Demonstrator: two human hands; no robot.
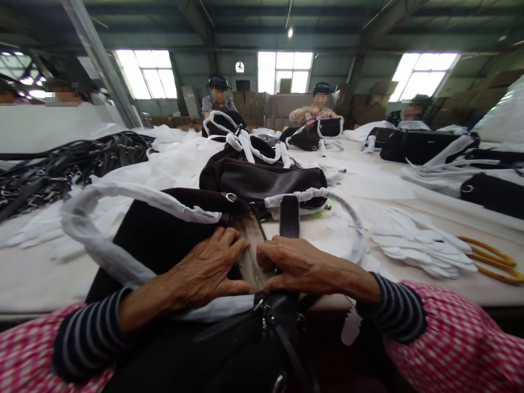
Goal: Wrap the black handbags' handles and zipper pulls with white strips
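Observation:
A black handbag lies in front of me with its mouth parted, showing a tan lining. Its handles are wrapped in white padding. My left hand grips the near edge of the mouth, thumb stretched toward the right. Fingers curled, my right hand holds the opposite edge beside a black strap tab; its fingertips are partly hidden. Below both hands hang a zipper pull and small metal hardware on the bag's dark near side.
Another black handbag stands just beyond. Black straps are heaped at left. White sheets and yellow-handled scissors lie at right. More bags and several co-workers are across the table.

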